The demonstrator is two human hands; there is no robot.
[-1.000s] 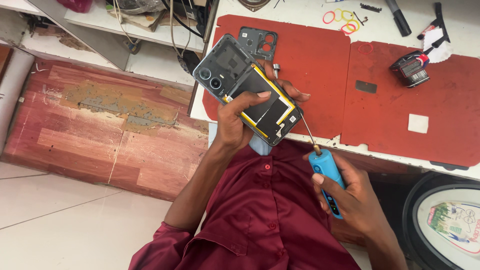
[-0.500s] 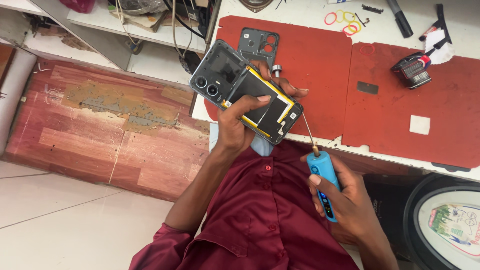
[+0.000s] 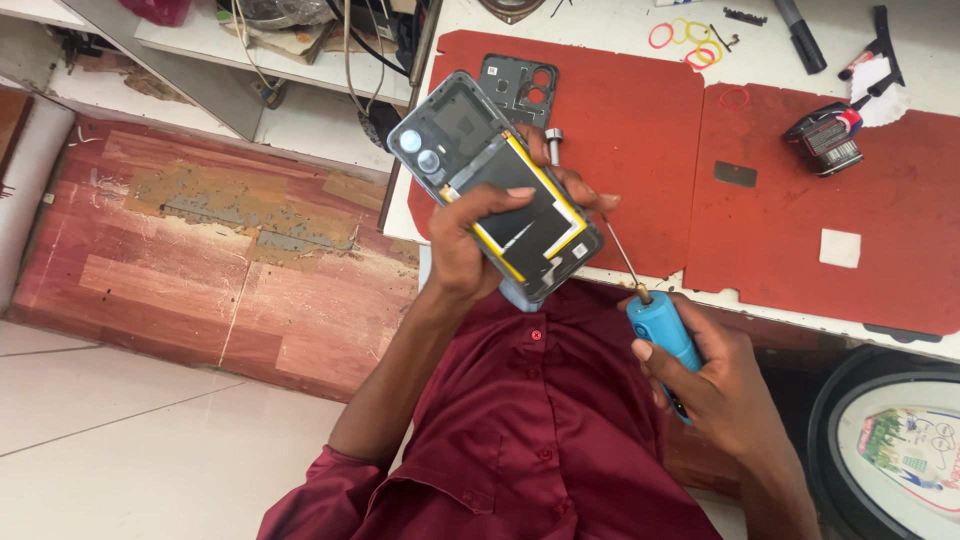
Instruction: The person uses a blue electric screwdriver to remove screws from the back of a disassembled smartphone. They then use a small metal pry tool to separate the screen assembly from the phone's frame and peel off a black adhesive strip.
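Head view: left hand [image 3: 468,250] holds opened phone [image 3: 497,183]; right hand [image 3: 722,383] blue screwdriver [image 3: 655,320].

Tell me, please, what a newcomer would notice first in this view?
Probably the opened phone with its back off, gripped in the left hand over the bench edge. Next, the blue-handled screwdriver in the right hand, tip toward the phone, and the red mats behind.

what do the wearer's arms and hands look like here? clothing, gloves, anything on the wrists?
Both hands bare: left hand and right hand show no gloves and no visible rings, watch or wristbands. Forearms are uncovered. The maroon shirt has buttons down the front, and its sleeve is pushed up above the left elbow.
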